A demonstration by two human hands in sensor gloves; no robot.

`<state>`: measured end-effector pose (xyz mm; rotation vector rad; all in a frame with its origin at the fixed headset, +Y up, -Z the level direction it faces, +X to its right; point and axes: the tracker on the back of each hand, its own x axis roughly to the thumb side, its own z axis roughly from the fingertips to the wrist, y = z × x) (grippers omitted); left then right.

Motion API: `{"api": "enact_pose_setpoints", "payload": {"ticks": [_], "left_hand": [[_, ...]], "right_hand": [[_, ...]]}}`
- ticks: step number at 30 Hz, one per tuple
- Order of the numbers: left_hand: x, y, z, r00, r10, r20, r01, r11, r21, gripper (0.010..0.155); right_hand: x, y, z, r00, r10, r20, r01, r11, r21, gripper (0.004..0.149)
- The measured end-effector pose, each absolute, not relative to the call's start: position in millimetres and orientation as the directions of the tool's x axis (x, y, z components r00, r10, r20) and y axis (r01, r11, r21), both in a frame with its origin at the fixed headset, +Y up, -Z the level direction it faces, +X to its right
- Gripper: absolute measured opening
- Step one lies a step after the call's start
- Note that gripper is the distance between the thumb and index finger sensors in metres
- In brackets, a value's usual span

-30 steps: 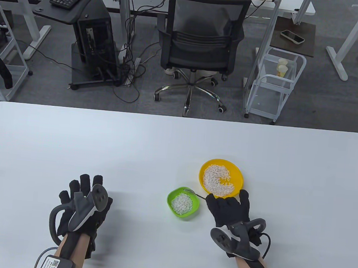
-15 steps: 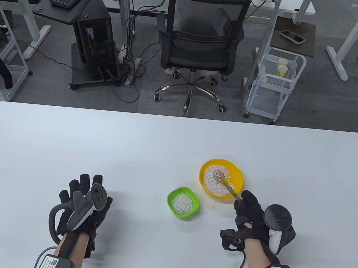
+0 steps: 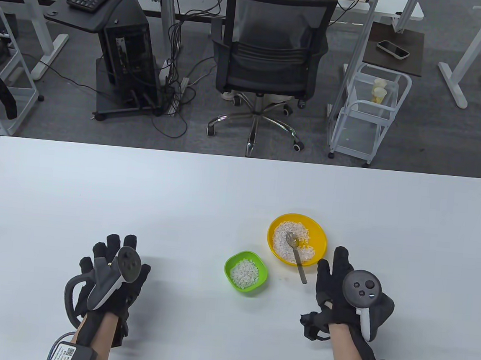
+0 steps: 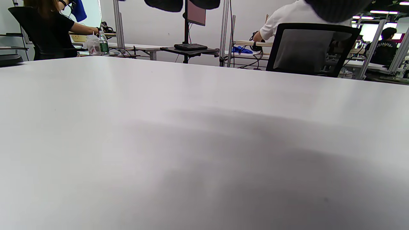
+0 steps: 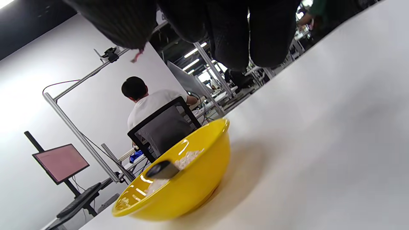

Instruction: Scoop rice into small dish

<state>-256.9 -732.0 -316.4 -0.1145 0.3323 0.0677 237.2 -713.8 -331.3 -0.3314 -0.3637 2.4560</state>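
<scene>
A yellow bowl of white rice stands right of centre; it also shows in the right wrist view. A metal spoon lies with its head in the rice and its handle over the near rim, pointing toward me; its handle end shows in the right wrist view. A small green dish with rice sits to the bowl's near left. My right hand lies flat, fingers spread, just right of the spoon handle, holding nothing. My left hand rests flat on the table at the near left, empty.
The white table ends at its far edge in front of an office chair. A white wire cart and a computer stand are on the floor beyond. The left wrist view shows bare tabletop.
My right hand carried the spoon from the green dish to the yellow bowl, let go of it there, and drew back a little to the right. The left hand stayed still.
</scene>
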Motion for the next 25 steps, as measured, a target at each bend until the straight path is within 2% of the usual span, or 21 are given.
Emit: {"api": "enact_pose_setpoints", "payload": {"ticks": [5,7,9,10,13,15,17,25], "left_hand": [[-262,-729,-314,0.945,0.075,-0.318,-0.101,0.993,-0.067,0.076],[-263,-728,-314,0.945,0.078,-0.319,-0.103,0.993,-0.062,0.077],[-264,-727,-314,0.943,0.079,-0.322,-0.104,0.993,-0.061,0.078],[-265,-727,-314,0.942,0.078,-0.325,-0.104,0.993,-0.062,0.079],[-269,-726,-314,0.937,0.090,-0.337,-0.112,0.993,-0.046,0.079],[-271,-727,-315,0.935,0.081,-0.345,-0.105,0.993,-0.052,0.080],[-272,-727,-315,0.933,0.067,-0.352,-0.094,0.994,-0.059,0.080],[-267,-727,-314,0.939,0.063,-0.339,-0.089,0.994,-0.062,0.081]], "right_hand": [[251,-712,-330,-0.829,0.517,-0.215,-0.426,-0.831,-0.357,0.065],[255,-716,-334,-0.879,0.413,-0.238,-0.317,-0.880,-0.355,0.070],[255,-720,-338,-0.918,0.291,-0.268,-0.204,-0.929,-0.310,0.074],[254,-725,-341,-0.936,0.208,-0.284,-0.139,-0.959,-0.246,0.077],[251,-734,-346,-0.952,0.100,-0.290,-0.075,-0.993,-0.097,0.082],[249,-736,-348,-0.958,0.044,-0.283,-0.033,-0.999,-0.042,0.083],[248,-736,-347,-0.961,0.033,-0.276,-0.025,-0.999,-0.031,0.082],[251,-731,-342,-0.951,0.146,-0.271,-0.128,-0.988,-0.081,0.081]]}}
